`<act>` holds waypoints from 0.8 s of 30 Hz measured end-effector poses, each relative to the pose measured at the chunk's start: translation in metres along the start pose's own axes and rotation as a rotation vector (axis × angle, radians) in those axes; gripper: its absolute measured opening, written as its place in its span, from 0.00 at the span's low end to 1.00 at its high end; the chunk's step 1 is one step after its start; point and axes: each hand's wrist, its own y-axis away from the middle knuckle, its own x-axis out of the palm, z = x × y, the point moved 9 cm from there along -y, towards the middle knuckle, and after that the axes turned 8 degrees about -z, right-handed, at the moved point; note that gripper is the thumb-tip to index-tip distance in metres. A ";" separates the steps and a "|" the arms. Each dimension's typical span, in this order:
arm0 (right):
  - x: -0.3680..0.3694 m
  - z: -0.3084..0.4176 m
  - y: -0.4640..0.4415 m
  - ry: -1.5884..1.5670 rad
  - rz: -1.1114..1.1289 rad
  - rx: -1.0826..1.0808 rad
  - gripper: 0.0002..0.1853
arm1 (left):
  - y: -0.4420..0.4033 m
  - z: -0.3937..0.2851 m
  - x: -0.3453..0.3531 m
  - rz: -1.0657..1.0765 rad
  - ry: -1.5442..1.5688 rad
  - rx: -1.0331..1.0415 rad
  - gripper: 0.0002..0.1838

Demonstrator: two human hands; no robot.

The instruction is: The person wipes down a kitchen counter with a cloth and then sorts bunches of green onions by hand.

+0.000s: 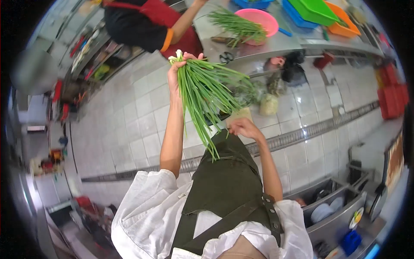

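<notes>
My left hand [176,71] is raised in front of me, closed around the white root end of a bunch of green onions [205,93]. The long green leaves fan out downward and to the right, some reaching across the dark green apron [224,172]. My right hand [242,128] is lower, by the apron's far edge and close to the leaf tips. Its fingers are curled together; what they hold, if anything, is hidden.
Another person's arm [187,21] reaches toward a steel table [207,32]. On it are more green onions [235,23], a pink basin [267,19], and green [315,11] and orange [345,21] baskets. A drain grate [302,134] crosses the tiled floor; a steel sink [340,216] stands at right.
</notes>
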 end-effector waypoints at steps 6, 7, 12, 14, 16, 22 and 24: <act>0.025 -0.037 -0.126 0.902 -0.191 -0.177 0.17 | 0.018 -0.061 -0.008 0.017 0.103 0.204 0.11; 0.016 -0.027 -0.125 0.689 -0.189 -0.200 0.17 | 0.018 -0.072 -0.010 0.041 0.152 0.215 0.11; -0.018 0.140 -0.038 0.120 0.190 -0.036 0.14 | 0.008 -0.109 -0.031 -0.004 0.285 0.270 0.12; -0.032 0.192 -0.017 0.057 0.096 -0.086 0.11 | 0.008 -0.122 -0.032 0.017 0.280 0.326 0.14; -0.041 0.229 -0.016 -0.027 -0.005 -0.136 0.10 | 0.010 -0.130 -0.027 0.039 0.291 0.368 0.15; -0.017 0.351 -0.011 0.445 -0.316 -0.992 0.17 | 0.017 -0.144 -0.026 0.020 0.265 0.474 0.17; -0.011 0.356 -0.025 0.438 -0.246 -0.996 0.18 | 0.020 -0.145 -0.027 0.013 0.276 0.508 0.17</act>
